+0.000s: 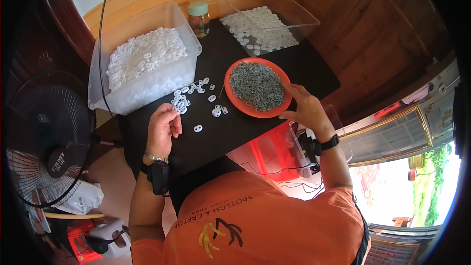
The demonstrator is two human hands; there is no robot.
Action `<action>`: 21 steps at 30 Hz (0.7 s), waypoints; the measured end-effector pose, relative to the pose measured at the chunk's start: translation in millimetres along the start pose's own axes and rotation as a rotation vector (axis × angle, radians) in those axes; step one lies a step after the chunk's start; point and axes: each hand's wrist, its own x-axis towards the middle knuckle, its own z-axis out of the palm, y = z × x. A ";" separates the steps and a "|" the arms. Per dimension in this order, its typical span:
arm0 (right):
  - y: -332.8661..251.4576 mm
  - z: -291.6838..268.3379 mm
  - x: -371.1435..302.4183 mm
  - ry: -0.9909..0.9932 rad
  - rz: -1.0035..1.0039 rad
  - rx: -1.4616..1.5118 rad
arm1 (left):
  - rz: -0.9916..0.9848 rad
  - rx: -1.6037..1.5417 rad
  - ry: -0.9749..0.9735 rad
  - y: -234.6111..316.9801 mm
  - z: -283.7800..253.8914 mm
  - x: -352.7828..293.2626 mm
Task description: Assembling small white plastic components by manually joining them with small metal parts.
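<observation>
On the dark table, my left hand (164,125) has its fingers closed in a pinch, with a small white plastic piece (177,110) at the fingertips. Just beyond it lies a loose cluster of white two-holed plastic pieces (180,102). One such piece (197,128) lies apart to the right of that hand. My right hand (309,110) grips the right rim of a round orange bowl (232,103), thumb and fingers apart along its edge. Many thin grey metal pieces, like small screws, (257,86) fill the bowl; their exact kind is too small to tell.
A translucent bin (147,99) heaped with white pieces stands at the table's left. Behind are a green-lidded jar (198,17) and a clear tray (306,17) with white discs. A black fan (49,142) stands left; a red stool (270,154) is below the table.
</observation>
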 end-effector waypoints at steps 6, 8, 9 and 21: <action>-13.9 22.6 14.2 0.100 0.042 -0.174 | 0.031 -0.008 0.030 -2.1 -3.4 2.9; -16.4 27.7 22.3 0.101 0.039 -0.190 | 0.031 -0.008 0.032 -2.5 -4.0 2.8; -18.3 30.3 26.1 0.101 0.037 -0.206 | 0.030 -0.006 0.036 -2.6 -3.9 2.5; -39.5 51.4 54.9 0.158 0.052 -0.267 | 0.032 -0.048 0.036 2.9 1.0 -1.1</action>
